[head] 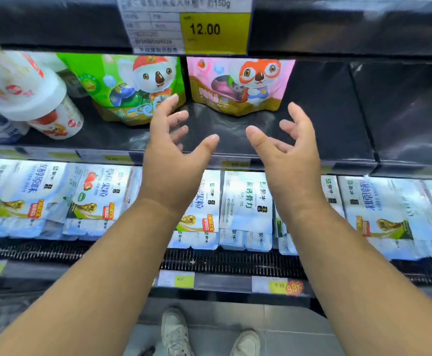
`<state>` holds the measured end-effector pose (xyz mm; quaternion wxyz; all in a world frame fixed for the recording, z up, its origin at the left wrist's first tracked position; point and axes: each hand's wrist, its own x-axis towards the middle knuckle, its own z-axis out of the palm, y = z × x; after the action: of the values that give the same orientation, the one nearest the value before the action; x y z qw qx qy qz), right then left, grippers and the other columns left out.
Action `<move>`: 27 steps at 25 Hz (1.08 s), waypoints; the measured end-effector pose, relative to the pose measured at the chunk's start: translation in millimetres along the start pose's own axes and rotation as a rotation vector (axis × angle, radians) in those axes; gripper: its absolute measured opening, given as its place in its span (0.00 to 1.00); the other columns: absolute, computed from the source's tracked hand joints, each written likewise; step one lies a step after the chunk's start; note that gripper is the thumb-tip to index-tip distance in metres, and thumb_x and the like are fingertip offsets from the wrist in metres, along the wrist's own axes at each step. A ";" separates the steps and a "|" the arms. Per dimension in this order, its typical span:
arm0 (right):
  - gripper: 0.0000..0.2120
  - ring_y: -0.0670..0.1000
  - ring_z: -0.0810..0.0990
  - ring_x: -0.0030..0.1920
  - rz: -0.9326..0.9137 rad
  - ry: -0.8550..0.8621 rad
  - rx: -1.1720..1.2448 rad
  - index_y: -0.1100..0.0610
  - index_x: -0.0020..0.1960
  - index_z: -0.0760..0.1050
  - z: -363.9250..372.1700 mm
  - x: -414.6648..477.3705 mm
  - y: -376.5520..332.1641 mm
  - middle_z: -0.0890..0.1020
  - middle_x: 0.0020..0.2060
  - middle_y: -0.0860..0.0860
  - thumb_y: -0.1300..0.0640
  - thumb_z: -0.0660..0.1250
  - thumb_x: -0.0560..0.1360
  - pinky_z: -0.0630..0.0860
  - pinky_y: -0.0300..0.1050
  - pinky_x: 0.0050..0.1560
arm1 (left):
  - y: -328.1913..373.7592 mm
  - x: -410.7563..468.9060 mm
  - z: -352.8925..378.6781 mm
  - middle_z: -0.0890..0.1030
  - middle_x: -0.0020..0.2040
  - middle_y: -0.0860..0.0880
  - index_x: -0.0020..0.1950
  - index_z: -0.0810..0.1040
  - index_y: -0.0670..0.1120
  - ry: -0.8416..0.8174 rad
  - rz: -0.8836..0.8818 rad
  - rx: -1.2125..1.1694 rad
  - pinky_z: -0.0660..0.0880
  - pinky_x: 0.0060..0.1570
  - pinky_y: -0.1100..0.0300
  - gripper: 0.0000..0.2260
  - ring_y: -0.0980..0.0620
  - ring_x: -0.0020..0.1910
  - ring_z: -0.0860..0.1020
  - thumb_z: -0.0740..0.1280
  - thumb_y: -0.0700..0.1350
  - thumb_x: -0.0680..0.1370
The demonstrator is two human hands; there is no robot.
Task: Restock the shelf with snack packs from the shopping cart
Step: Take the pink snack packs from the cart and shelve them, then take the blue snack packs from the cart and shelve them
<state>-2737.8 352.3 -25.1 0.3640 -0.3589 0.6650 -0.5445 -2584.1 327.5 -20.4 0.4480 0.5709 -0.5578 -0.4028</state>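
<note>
A green snack pack [125,86] with a koala picture and a pink snack pack [238,84] with a fox picture stand upright at the back of a black shelf [333,119]. My left hand [173,147] hovers just in front of the green pack, fingers spread and holding nothing. My right hand [287,147] is raised in front of the pink pack's right side, palm turned inward, fingers loosely bent, also holding nothing. The two palms face each other over the shelf's front edge. The shopping cart is out of view.
White yoghurt bottles [30,98] lie tilted at the shelf's left. A yellow price tag [215,32] reading 12.00 hangs on the shelf above. The shelf below holds several pale blue dairy packs [245,201]. My shoes [173,330] stand on the grey floor.
</note>
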 end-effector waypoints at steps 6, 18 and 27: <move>0.34 0.45 0.76 0.61 0.025 -0.152 0.017 0.44 0.74 0.62 -13.9 -71.0 -59.0 0.69 0.67 0.45 0.48 0.73 0.73 0.76 0.38 0.55 | 55.7 -73.7 -68.3 0.73 0.68 0.57 0.68 0.63 0.64 -0.050 -0.059 -0.045 0.68 0.70 0.54 0.31 0.60 0.67 0.72 0.74 0.50 0.70; 0.32 0.42 0.76 0.62 -0.103 -0.516 -0.034 0.39 0.69 0.66 -43.7 -198.1 -190.3 0.73 0.65 0.44 0.43 0.73 0.68 0.76 0.52 0.63 | 175.3 -192.7 -212.1 0.71 0.70 0.60 0.68 0.63 0.69 -0.077 -0.092 0.006 0.65 0.73 0.51 0.35 0.62 0.70 0.70 0.79 0.53 0.68; 0.33 0.41 0.76 0.60 -0.147 -0.722 -0.048 0.35 0.68 0.65 24.4 -284.7 -209.2 0.73 0.64 0.40 0.42 0.74 0.66 0.76 0.46 0.63 | 171.0 -238.7 -305.9 0.71 0.72 0.60 0.71 0.61 0.65 -0.029 -0.106 0.000 0.64 0.73 0.53 0.38 0.62 0.70 0.70 0.77 0.53 0.66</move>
<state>-2563.6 558.4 204.1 0.5264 -0.5831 0.4788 -0.3920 -2350.4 588.8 218.2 0.4180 0.5938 -0.5331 -0.4341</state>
